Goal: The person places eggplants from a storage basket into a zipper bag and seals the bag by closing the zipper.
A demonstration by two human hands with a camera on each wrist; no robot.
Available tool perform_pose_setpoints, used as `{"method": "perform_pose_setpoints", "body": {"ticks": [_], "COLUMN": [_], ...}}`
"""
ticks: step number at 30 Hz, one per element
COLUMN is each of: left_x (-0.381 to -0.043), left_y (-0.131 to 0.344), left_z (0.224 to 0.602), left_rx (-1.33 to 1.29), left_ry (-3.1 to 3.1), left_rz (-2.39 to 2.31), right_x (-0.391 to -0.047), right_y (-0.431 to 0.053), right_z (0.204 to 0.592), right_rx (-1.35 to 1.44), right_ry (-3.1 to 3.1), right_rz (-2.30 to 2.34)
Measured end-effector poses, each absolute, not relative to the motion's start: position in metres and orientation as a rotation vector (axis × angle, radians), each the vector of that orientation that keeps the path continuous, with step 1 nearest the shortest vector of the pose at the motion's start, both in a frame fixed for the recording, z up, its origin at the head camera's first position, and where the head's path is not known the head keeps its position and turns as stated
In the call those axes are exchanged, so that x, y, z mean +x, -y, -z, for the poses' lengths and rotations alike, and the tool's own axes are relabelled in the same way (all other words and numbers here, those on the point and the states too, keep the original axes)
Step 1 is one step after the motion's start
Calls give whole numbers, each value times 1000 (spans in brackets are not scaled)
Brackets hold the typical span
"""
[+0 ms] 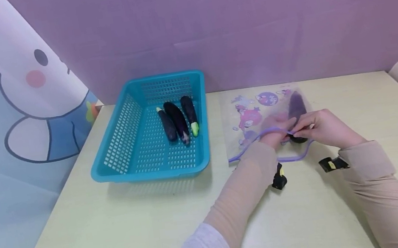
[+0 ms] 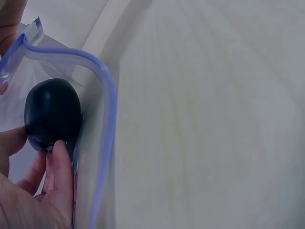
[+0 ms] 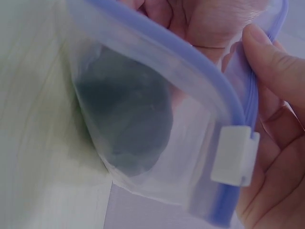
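A clear zip bag point(image 1: 231, 136) with pink and purple cartoon prints and a purple zip edge lies on the table, its mouth spread toward the person. Inside it is a dark eggplant point(image 1: 296, 105), lying along the bag's right side. My left hand point(image 1: 274, 136) reaches through the mouth; in the left wrist view its thumb and fingers point(image 2: 61, 167) hold the eggplant's rounded near end. The right hand point(image 1: 321, 129) pinches the purple edge at the bag's right. A white slider point(image 3: 233, 155) sits on that edge, close to the right fingers in the right wrist view.
To the left stands a blue-green plastic basket point(image 1: 207, 140) with three eggplants point(image 1: 176, 121) in it. A purple cloth point(image 1: 208, 32) hangs behind the table point(image 1: 123, 238). Black straps with small mounts point(image 1: 278, 177) hang at both wrists.
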State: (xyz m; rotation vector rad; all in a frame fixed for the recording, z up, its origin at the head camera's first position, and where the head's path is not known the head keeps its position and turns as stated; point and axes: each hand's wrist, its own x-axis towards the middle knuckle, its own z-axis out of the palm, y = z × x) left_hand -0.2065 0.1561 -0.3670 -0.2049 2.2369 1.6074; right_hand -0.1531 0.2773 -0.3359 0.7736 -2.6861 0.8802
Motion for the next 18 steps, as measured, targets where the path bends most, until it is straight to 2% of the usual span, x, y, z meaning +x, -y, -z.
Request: {"method": "perform_pose_setpoints", "body": {"ticks": [18], "left_x": [-210], "left_y": [-155], "left_z": [376], "left_rx": [-246], "left_ry": [-2149], "left_rz": [-1707], "right_x": [-153], "right_y": [-279], "right_z": [338], "right_rx": [763], "right_ry": [2722], "right_rz": [-844]}}
